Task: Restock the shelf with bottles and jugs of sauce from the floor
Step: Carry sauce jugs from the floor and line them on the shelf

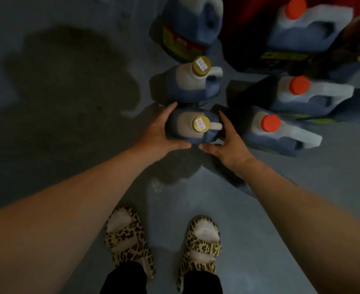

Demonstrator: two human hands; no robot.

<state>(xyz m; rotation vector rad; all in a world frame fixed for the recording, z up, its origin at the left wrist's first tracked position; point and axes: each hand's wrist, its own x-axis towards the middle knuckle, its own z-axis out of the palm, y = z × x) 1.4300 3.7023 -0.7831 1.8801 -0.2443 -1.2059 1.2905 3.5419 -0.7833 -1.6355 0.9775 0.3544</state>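
We have our left hand (161, 132) and our right hand (223, 141) cupped on opposite sides of the near gold-capped jug (193, 129), fingers wrapped along its flanks and thumbs meeting at the near edge, so the grip is a two-handed clasp on the body, not on the handle. The jug stands upright on the grey floor (69, 124), just in front of a second gold-capped jug (187, 81) and close beside a red-capped jug (276, 132) on the right. To lift well, we judge we should press evenly from both sides, raise straight up to clear the neighbours, and keep the cap level, since the dark sauce fills most of the body and will feel heavy. More red-capped jugs (308, 94) stand farther back. The shelf is not in view.
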